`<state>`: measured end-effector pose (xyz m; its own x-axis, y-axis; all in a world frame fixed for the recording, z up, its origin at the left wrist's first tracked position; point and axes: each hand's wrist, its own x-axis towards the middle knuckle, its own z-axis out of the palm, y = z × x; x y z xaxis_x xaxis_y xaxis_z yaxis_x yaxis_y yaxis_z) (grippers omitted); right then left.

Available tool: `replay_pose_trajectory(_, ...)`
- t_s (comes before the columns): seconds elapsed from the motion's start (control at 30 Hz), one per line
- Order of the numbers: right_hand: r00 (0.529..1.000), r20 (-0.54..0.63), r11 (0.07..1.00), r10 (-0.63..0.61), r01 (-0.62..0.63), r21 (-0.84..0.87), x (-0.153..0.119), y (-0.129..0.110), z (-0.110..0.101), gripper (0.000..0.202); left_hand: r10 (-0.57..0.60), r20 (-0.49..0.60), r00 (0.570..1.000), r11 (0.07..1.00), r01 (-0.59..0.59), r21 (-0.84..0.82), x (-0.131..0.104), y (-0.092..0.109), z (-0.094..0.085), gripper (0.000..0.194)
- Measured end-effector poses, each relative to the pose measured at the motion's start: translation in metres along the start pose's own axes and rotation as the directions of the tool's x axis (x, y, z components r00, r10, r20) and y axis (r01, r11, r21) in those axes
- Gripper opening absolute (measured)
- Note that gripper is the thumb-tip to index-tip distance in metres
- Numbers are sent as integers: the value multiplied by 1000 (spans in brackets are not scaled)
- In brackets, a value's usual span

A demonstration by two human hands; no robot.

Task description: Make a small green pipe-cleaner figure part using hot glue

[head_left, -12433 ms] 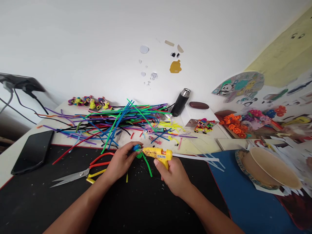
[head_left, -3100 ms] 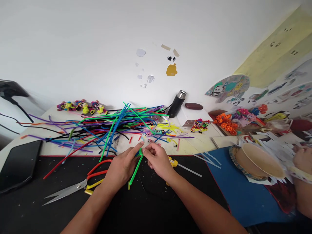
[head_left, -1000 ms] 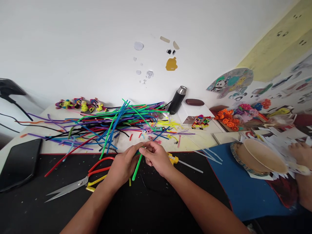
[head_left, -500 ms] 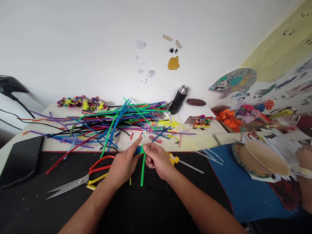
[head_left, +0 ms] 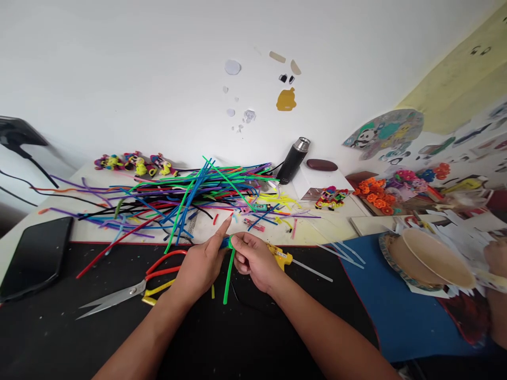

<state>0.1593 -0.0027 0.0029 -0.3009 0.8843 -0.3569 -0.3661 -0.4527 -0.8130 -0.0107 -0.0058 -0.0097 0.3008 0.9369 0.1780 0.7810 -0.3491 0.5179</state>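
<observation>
Over the black mat my two hands meet around a green pipe cleaner [head_left: 228,277]. Its top is curled at the fingertips, and its straight tail hangs down. My right hand [head_left: 253,258] pinches the curl between thumb and fingers. My left hand [head_left: 202,264] grips a blue piece, mostly hidden, that touches the green curl; its index finger points up and away. Left of my left hand lie scissors [head_left: 137,289] with red and yellow handles. A yellow glue gun [head_left: 282,257] with a clear stick lies just right of my right hand.
A heap of coloured pipe cleaners [head_left: 190,192] covers the table behind my hands. A phone [head_left: 37,256] lies at the left. A black flask [head_left: 293,161] stands at the back, and a person's hand [head_left: 497,256] is beside a bowl [head_left: 433,258] on the right.
The green tail has swung slightly left at its lower end. My hands keep their hold in nearly the same place, and the view has shifted a little.
</observation>
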Motion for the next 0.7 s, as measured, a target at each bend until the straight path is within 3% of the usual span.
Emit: replay_pose_trajectory(0.7, 999, -43, 1000, -9, 9, -4, 0, 2, -2, 55, -26, 1, 1000, 999, 26, -18, 0, -5, 7, 74)
